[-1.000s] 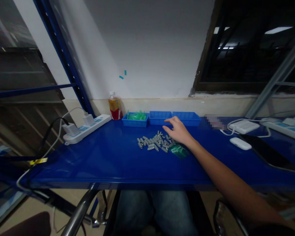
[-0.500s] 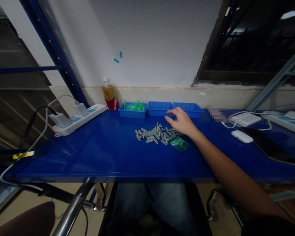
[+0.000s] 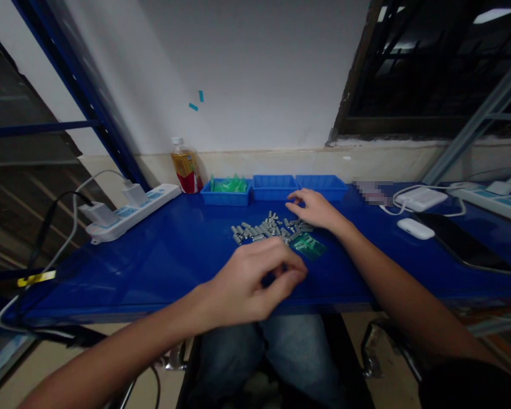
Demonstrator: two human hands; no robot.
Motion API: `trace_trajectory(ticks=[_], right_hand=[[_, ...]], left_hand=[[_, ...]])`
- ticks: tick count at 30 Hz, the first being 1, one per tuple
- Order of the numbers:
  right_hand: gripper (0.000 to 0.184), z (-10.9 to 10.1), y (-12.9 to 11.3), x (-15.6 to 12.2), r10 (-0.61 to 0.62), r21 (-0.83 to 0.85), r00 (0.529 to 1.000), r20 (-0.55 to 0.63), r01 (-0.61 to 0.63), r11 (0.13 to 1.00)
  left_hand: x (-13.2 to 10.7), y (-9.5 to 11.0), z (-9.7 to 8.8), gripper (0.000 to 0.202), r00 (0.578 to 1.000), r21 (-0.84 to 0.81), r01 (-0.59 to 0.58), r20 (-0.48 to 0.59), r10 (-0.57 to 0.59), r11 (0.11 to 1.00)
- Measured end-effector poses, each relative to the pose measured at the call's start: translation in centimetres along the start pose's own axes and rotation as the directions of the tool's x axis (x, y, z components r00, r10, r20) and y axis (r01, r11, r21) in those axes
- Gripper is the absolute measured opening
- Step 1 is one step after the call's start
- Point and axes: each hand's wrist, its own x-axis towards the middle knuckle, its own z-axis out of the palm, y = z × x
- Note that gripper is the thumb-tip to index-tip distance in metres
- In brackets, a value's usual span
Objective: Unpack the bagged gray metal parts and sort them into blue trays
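Observation:
My left hand [image 3: 259,278] is over the front middle of the table, just nearer me than the metal pieces. Its fingers curl round to the thumb in a loose pinch, and no object shows in it. Behind it lies a loose pile of small grey metal cylinders [image 3: 264,228], partly covered by this hand. Beside the pile's right end is a small green see-through bag [image 3: 309,245] with a few slim pieces showing in it. My right hand [image 3: 317,209] hovers at the pile's right back side, fingers apart and bent, holding nothing visible.
Three blue trays stand along the wall: a left tray [image 3: 225,199] of green bags, a middle tray [image 3: 275,193] and a right tray [image 3: 323,184]. A drink bottle [image 3: 186,170] and power strip [image 3: 140,213] are left; earbud case [image 3: 415,228], phone [image 3: 464,241] and white charger [image 3: 421,199] right.
My left hand has come in from the lower left to the front of the pile. My right hand stays nearly in place, and the view has shifted slightly.

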Motion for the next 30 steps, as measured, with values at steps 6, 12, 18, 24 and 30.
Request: trace_trajectory(ticks=[6,12,18,24,30], right_hand=[[0.02,-0.2,-0.5,0.2,0.2,0.519,0.98,-0.009,-0.167,0.838],[0.022,-0.9,-0.2,0.6,0.484,0.803,0.874,0.043,-0.319,0.504],[0.027,-1.3,-1.1,0.4,0.504,0.883,0.863,-0.006,-0.232,0.407],[0.035,-0.8,-4.3,-0.3,0.405,0.922,0.901,0.156,-0.28,0.267],[0.036,1.5,-6.3,-0.7,0.307,0.909,0.877,0.37,-0.41,0.072]], left_hand=[[4.4,-4.6,4.3,0.035,0.928,0.32,-0.289,0.327,0.181,0.902],[5.1,-5.3,6.6,0.018,0.905,0.447,-0.408,0.312,0.288,0.796],[5.8,-6.7,3.8,0.018,0.985,0.359,-0.017,-0.152,0.077,0.933],[5.3,-9.8,0.4,0.012,0.799,0.013,0.295,-0.552,-0.239,0.955],[4.6,-9.9,1.4,0.013,0.89,0.027,0.135,-0.443,-0.109,0.99]])
